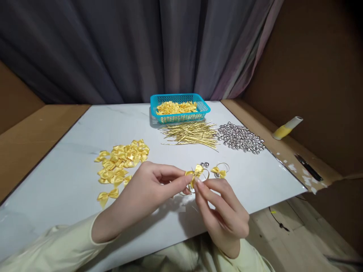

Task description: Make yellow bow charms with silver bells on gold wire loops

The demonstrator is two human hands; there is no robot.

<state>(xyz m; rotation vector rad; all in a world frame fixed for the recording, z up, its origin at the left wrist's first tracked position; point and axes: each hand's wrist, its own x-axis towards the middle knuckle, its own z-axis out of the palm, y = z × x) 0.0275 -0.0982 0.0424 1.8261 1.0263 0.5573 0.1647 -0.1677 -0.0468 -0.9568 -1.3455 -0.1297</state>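
My left hand and my right hand meet over the white tabletop, both pinching one small yellow ribbon bow with a thin gold wire looped through it. Silver bells hang just behind the bow. A finished yellow bow on a wire ring lies just to the right of it. A heap of loose yellow bows lies to the left of my left hand.
A blue basket of yellow bows stands at the back centre. In front of it lie a bundle of gold wires and a pile of silver bells. A white-and-yellow tube lies on the brown ledge at right.
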